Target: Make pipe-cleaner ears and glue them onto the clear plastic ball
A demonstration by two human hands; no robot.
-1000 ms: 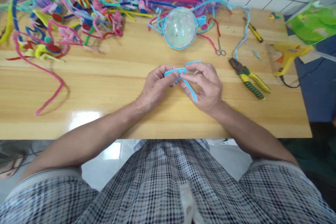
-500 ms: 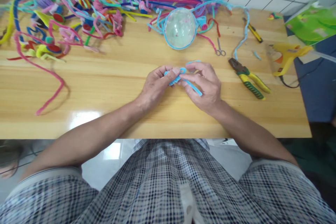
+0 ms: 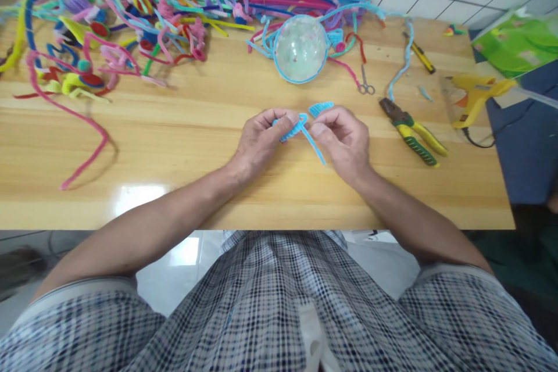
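Note:
A light-blue pipe cleaner (image 3: 291, 131), bent into tight zigzag folds, is pinched between the thumb and fingers of my left hand (image 3: 259, 136). From a small loop at its right end, a straight tail slants down to the right, over the table. My right hand (image 3: 344, 140) is beside that loop, thumb and forefinger closed together; whether anything lies between them is hidden. Just behind my right fingers is a second folded light-blue piece (image 3: 321, 108) with the same ridges.
A round bowl (image 3: 300, 49) stands behind my hands, with small scissors (image 3: 366, 87) to its right. Pliers (image 3: 412, 131), a utility knife (image 3: 421, 55) and a yellow glue gun (image 3: 477, 96) lie on the right. Heaped pipe cleaners (image 3: 170, 6) cover the back left.
My right fingers have drawn together and shifted off the tail, which now hangs free and points more steeply downward. More of the second folded piece shows. My left hand keeps its grip.

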